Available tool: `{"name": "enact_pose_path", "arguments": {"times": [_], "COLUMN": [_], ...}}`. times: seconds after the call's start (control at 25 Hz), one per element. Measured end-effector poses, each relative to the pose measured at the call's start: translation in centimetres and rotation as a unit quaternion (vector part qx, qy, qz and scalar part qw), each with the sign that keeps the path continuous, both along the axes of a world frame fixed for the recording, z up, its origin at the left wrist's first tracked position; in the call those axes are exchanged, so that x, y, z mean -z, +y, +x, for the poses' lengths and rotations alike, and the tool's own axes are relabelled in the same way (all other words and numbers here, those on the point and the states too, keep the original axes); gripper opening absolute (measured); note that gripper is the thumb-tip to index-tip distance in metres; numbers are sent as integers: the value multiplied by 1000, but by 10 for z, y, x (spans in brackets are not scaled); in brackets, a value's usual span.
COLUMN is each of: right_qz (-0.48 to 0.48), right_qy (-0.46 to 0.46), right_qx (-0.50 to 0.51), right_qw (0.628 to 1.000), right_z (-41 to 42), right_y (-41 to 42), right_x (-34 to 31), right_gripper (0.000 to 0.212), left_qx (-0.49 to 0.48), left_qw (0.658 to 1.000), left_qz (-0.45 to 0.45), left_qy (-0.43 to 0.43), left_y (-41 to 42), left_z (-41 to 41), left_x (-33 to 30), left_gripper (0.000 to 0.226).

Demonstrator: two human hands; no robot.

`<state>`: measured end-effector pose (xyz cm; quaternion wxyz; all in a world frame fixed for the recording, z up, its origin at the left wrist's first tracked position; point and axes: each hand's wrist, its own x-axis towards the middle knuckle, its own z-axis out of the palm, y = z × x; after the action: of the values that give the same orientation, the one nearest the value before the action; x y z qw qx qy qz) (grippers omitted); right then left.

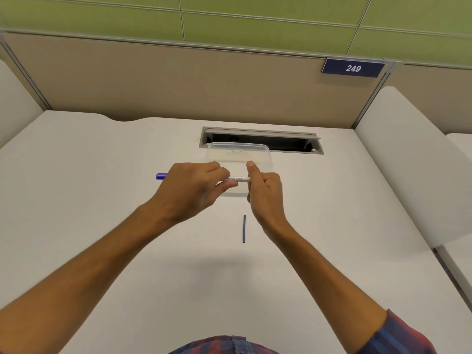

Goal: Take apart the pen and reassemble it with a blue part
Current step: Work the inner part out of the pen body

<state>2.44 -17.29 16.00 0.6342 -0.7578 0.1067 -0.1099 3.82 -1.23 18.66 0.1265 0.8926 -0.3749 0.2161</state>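
Note:
I hold a white pen [237,179] level above the desk, its blue cap [161,176] sticking out to the left of my left hand [190,189]. That hand wraps the left half of the barrel. My right hand [263,187] pinches the barrel's right end, thumb raised. The pen's right tip is hidden inside my right fingers. A thin dark blue rod [244,228] lies alone on the white desk [102,200], just below and between my hands, pointing away from me.
A clear plastic container [238,152] sits right behind my hands. Behind it is an open cable slot [263,140] in the desk. A beige partition with a sign reading 249 [353,68] closes the back; white dividers stand at both sides.

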Motion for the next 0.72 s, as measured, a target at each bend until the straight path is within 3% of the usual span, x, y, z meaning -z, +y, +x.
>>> {"name": "enact_pose_path", "arguments": {"times": [0.08, 0.2, 0.28, 0.4, 0.48, 0.56, 0.64, 0.72], "right_qz": [2, -11, -16, -55, -161, -228, -224, -154], "right_qy": [19, -68, -122, -232, -365, -458, -441, -331], "right_qx": [7, 0, -3, -11, -11, -18, 0, 13], "right_qw": [1000, 998, 992, 971, 917, 859, 869, 931], "right_z": [0, -2, -4, -9, -11, -9, -7, -7], "right_y": [0, -4, -6, -7, -10, -14, -17, -14], "right_x": [-1, -6, -11, -19, -26, -27, -24, -22], "right_gripper": [51, 56, 60, 60, 57, 59, 56, 54], "left_qx": [5, 19, 30, 46, 59, 62, 48, 35], "left_qw": [998, 999, 985, 912, 848, 823, 853, 908], "left_qz": [34, -36, -127, -212, -194, -169, -177, -195], "left_qy": [-50, 1, 115, 349, 489, 539, 489, 370], "left_y": [-1, -5, -8, -9, -5, -2, -4, -8], "left_z": [2, 2, -1, -3, -4, -7, -9, -9], "left_x": [2, -2, -10, -38, -56, -63, -60, -49], "left_gripper": [39, 40, 41, 39, 41, 41, 39, 35]}}
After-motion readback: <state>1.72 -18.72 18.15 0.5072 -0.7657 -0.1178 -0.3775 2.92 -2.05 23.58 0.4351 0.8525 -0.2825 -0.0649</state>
